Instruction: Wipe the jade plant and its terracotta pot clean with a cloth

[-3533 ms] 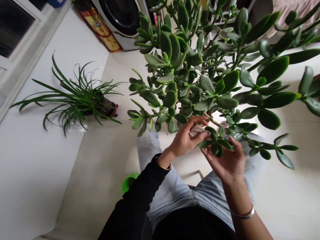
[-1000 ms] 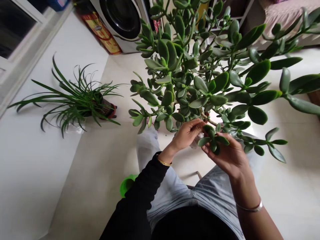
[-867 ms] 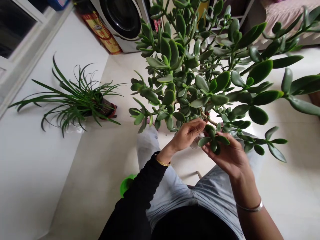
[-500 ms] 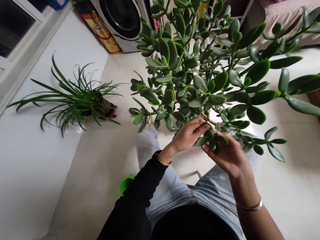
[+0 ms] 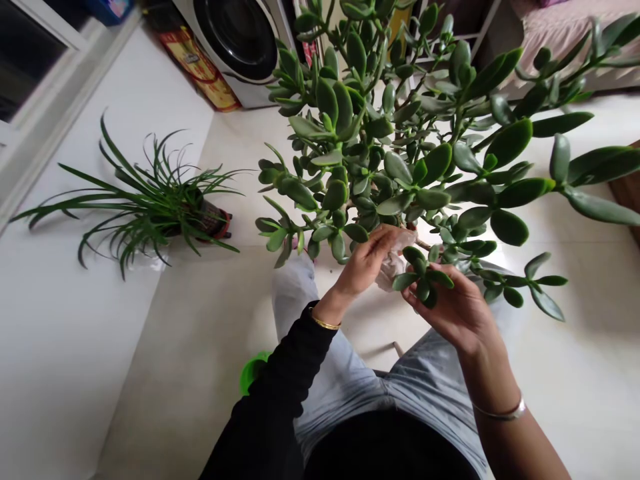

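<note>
A large jade plant (image 5: 345,153) with thick green oval leaves spreads across the upper middle and right. My left hand (image 5: 364,265) is closed on a crumpled, thin whitish tissue (image 5: 393,268), just left of a low leaf cluster (image 5: 423,275). That cluster is gripped from its right side by my right hand (image 5: 463,310), with the thumb on top and fingers underneath. The tissue lies close to the leaves; whether it touches them I cannot tell. Leaves hide part of my right fingers.
A spider-like long-leaved plant in a dark pot (image 5: 213,220) stands by the white wall at left. A green bucket (image 5: 253,370) sits near my left sleeve. A front-loading washing machine (image 5: 273,93) and a red-yellow box (image 5: 200,60) are behind. My jeans-clad legs (image 5: 340,373) are below.
My left hand has drawn back left from the leaf cluster, and the whitish tissue in it now shows. My right hand keeps its grip on the cluster.
</note>
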Action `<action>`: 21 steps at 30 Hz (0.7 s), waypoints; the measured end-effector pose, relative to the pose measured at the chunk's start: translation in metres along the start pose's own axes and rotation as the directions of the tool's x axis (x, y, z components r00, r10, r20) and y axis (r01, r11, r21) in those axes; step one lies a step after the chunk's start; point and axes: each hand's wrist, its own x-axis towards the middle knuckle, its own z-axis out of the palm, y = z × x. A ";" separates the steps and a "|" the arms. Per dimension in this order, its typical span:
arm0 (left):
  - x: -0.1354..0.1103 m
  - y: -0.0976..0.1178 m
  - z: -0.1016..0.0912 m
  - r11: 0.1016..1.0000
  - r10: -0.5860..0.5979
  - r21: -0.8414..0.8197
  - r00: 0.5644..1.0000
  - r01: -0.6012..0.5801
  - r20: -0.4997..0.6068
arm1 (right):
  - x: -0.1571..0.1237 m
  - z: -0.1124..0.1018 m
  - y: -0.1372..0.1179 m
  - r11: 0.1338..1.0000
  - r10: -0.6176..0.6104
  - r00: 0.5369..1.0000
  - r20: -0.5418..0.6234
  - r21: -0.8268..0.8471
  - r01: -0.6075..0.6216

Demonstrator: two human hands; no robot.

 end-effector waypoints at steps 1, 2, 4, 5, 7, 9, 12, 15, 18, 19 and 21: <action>0.001 0.000 0.000 1.000 -0.007 0.025 1.000 0.007 0.005 | 0.000 0.000 0.000 1.000 -0.006 1.000 -0.016 0.001 0.006; 0.003 0.000 0.001 0.999 -0.006 0.054 1.000 0.005 0.022 | 0.000 0.000 0.000 1.000 -0.012 1.000 -0.028 0.001 0.012; 0.007 -0.001 0.003 0.998 -0.013 0.067 0.999 0.009 0.052 | 0.000 0.000 0.000 1.000 -0.017 0.999 -0.033 -0.005 0.017; 0.008 -0.001 0.004 0.999 -0.033 0.043 0.998 0.030 0.053 | 0.000 0.000 -0.001 1.000 -0.017 0.999 -0.032 -0.009 0.016; 0.011 -0.004 0.007 0.994 -0.098 -0.035 0.995 0.099 0.030 | 0.001 -0.001 -0.002 1.000 -0.012 0.999 -0.031 -0.018 0.012; 0.013 -0.006 0.011 0.985 -0.151 -0.087 0.988 0.150 -0.006 | 0.000 -0.002 -0.003 1.000 0.001 1.000 -0.025 -0.028 -0.002; 0.015 -0.009 0.016 0.980 -0.170 -0.109 0.985 0.168 -0.005 | 0.000 -0.002 -0.004 0.999 0.020 1.000 0.002 -0.038 -0.020; 0.019 -0.012 0.017 0.966 -0.178 -0.178 0.982 0.186 0.060 | 0.000 -0.002 -0.003 1.000 0.016 1.000 0.008 -0.026 -0.016; 0.024 -0.015 0.013 0.940 -0.232 -0.224 0.964 0.256 0.128 | 0.000 0.000 -0.002 1.000 0.009 1.000 -0.019 -0.008 -0.010; 0.025 -0.016 0.011 0.934 -0.252 -0.222 0.957 0.279 0.142 | 0.000 0.000 -0.001 1.000 0.008 1.000 -0.029 -0.003 -0.008; 0.028 -0.016 0.008 0.930 -0.274 -0.205 0.947 0.306 0.170 | 0.000 0.002 -0.001 1.000 0.005 1.000 -0.028 0.008 -0.004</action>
